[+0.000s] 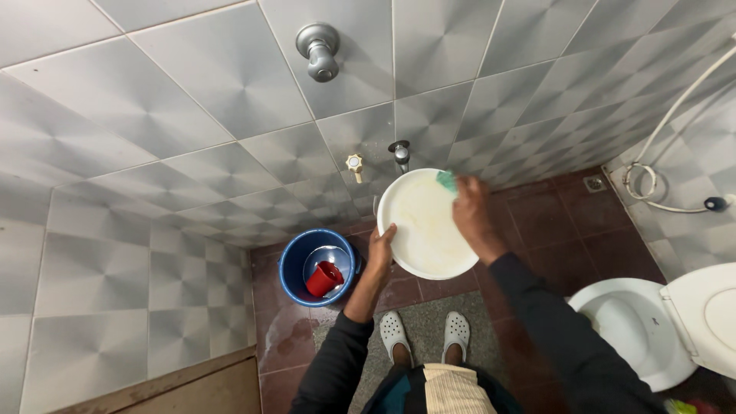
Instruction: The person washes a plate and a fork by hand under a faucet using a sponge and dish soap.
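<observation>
A large white round plate [424, 222] is held tilted in front of me, its face smeared with soapy film. My left hand [381, 249] grips its lower left rim. My right hand [471, 215] presses a small green sponge [447, 181] against the upper right part of the plate. Both arms wear dark sleeves.
A blue bucket [295, 264] with a red mug [324, 278] and a metal bowl stands on the brown tiled floor at left. Wall taps [400, 153] are behind the plate. A white toilet [659, 326] sits at right, with a hose [652, 184] on the wall. My feet in white clogs [425, 335] stand on a grey mat.
</observation>
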